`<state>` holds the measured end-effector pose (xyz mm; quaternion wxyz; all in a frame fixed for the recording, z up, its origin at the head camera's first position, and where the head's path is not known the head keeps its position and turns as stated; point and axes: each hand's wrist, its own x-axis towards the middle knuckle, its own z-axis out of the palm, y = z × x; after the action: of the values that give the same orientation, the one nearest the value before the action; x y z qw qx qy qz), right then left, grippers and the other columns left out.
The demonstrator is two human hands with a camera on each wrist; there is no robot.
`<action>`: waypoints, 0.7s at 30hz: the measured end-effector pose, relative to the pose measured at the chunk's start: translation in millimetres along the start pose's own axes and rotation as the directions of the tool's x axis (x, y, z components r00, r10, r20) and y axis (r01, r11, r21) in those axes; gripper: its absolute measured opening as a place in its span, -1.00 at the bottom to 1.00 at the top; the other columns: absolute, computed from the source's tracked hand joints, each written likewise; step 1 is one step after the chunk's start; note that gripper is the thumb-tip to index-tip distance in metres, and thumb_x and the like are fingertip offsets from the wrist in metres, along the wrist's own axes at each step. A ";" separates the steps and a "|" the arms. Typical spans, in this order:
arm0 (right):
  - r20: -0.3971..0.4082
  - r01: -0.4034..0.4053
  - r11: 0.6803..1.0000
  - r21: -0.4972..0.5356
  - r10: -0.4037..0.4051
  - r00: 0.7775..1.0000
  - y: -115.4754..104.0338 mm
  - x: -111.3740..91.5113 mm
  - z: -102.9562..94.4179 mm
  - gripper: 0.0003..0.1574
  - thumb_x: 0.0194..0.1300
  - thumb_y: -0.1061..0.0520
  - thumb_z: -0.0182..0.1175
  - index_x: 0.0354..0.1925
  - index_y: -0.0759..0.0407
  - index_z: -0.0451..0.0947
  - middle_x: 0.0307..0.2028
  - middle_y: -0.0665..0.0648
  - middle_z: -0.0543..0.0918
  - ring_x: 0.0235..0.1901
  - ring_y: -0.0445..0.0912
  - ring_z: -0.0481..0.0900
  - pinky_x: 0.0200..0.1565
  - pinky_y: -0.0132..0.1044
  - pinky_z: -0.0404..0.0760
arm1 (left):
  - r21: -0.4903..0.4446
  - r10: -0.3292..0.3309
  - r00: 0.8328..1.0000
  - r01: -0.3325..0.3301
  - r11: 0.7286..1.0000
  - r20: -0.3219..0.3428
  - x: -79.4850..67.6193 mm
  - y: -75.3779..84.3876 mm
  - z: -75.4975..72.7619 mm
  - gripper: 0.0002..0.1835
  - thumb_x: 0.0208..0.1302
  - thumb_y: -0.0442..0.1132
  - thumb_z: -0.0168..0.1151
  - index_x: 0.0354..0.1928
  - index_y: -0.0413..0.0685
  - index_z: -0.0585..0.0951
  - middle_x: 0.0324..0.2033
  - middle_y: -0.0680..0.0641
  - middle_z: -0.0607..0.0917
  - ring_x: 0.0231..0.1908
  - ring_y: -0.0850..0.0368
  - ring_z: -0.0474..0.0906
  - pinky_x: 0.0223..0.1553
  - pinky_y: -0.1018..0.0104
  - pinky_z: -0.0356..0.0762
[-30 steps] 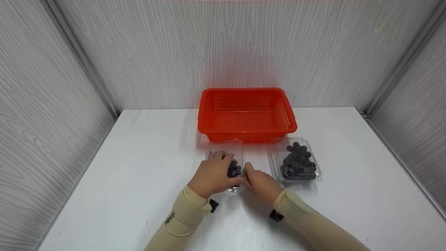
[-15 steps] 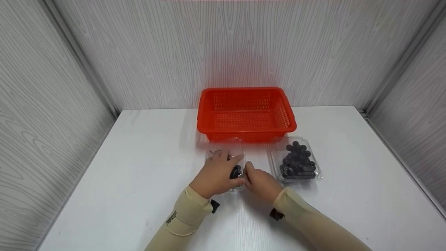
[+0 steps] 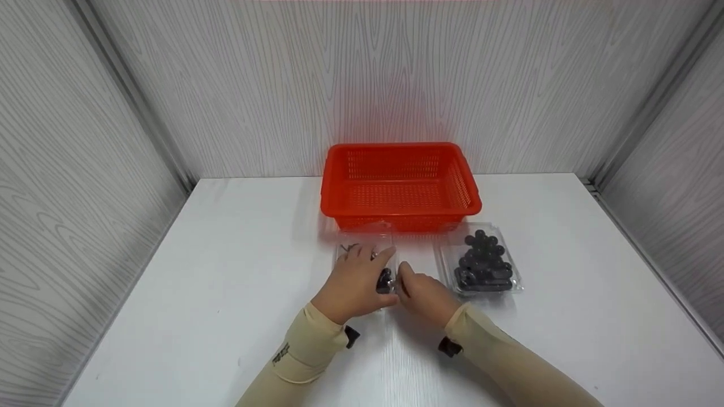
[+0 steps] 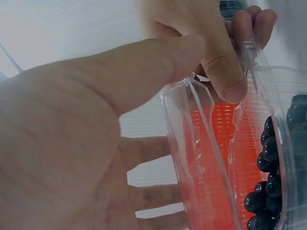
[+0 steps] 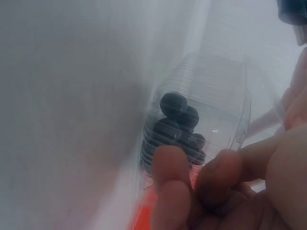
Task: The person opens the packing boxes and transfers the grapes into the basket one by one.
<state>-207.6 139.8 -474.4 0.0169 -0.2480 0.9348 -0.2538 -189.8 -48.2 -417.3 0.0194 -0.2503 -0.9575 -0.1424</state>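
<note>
A clear hinged plastic box (image 3: pixel 387 282) with dark grapes (image 3: pixel 386 275) in it lies in front of the red basket, partly hidden by my left hand (image 3: pixel 350 288). Spread, fairly straight fingers of that hand rest on top of the lid (image 4: pixel 192 139), with the thumb at its corner. My right hand (image 3: pixel 424 297) pinches the box's right side near the front. A narrow gap shows between lid and base (image 4: pixel 283 182) in the left wrist view, the right thumb at its end. Curled right fingers (image 5: pixel 170 163) appear beside the box in the right wrist view.
A red perforated basket (image 3: pixel 401 220) stands behind the hands, near the back wall. To the right sits a second clear plastic box (image 3: pixel 447 249) with dark grapes (image 3: pixel 486 263). Wood-grain panels (image 3: pixel 237 85) enclose the white table (image 3: pixel 198 294) at the back and sides.
My left index finger has spread away from the other fingers and the left hand has slid slightly toward the near right of the lid. The right hand stays nearly still.
</note>
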 end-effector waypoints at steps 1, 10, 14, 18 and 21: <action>0.005 -0.005 1.000 0.000 0.005 1.000 0.1 0.1 -0.2 -0.88 0.55 0.18 0.03 -0.14 0.14 0.26 -0.62 -0.01 0.38 -0.58 -0.07 0.39 -0.47 -0.15 0.45 | -0.010 0.012 1.000 -0.012 1.000 0.000 0.1 -0.3 -0.2 -0.09 0.18 0.15 0.49 0.54 0.09 0.36 0.34 -0.26 0.48 0.38 -0.30 0.34 0.39 -0.29 0.28; 0.009 -0.017 1.000 -0.022 0.017 1.000 1.7 -1.5 0.9 -0.82 0.54 0.20 0.09 0.02 0.24 0.37 -0.54 0.09 0.56 -0.50 -0.03 0.55 -0.36 -0.01 0.62 | -0.039 0.110 0.994 -0.111 0.993 -0.024 1.1 0.0 -1.8 -0.33 0.24 0.03 0.43 0.40 0.12 0.55 0.46 -0.22 0.38 0.42 -0.25 0.31 0.44 -0.17 0.28; 0.015 0.004 0.999 -0.039 -0.003 1.000 2.9 -2.7 0.6 -0.80 0.52 0.19 0.14 0.00 0.24 0.36 -0.55 0.11 0.55 -0.52 0.00 0.55 -0.39 0.00 0.61 | -0.039 0.102 0.994 -0.103 0.994 -0.028 1.6 -0.2 -1.7 -0.34 0.23 0.07 0.44 0.36 0.10 0.57 0.44 -0.21 0.42 0.42 -0.24 0.34 0.44 -0.18 0.26; 0.026 0.028 0.997 -0.074 -0.026 0.999 4.5 -2.8 -2.2 -0.73 0.47 0.16 0.23 -0.05 0.20 0.33 -0.56 0.09 0.50 -0.56 -0.02 0.50 -0.48 -0.05 0.52 | -0.071 0.097 0.995 -0.099 0.993 -0.039 2.3 -1.3 -3.2 -0.28 0.21 0.24 0.43 0.34 0.09 0.56 0.39 -0.17 0.47 0.39 -0.19 0.38 0.43 -0.16 0.29; 0.035 0.045 0.996 -0.073 -0.042 0.998 5.3 -2.6 -4.1 -0.73 0.46 0.17 0.23 -0.08 0.19 0.31 -0.58 0.06 0.44 -0.59 -0.05 0.42 -0.52 -0.12 0.44 | -0.098 0.086 0.995 -0.091 0.991 -0.055 2.9 -2.2 -5.0 -0.25 0.21 0.35 0.37 0.33 0.10 0.55 0.36 -0.12 0.48 0.38 -0.13 0.38 0.42 -0.14 0.32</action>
<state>-208.4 146.9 -473.6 0.0179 -0.2729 0.9375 -0.2152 -193.6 -50.1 -412.7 0.0375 -0.2894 -0.9362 -0.1958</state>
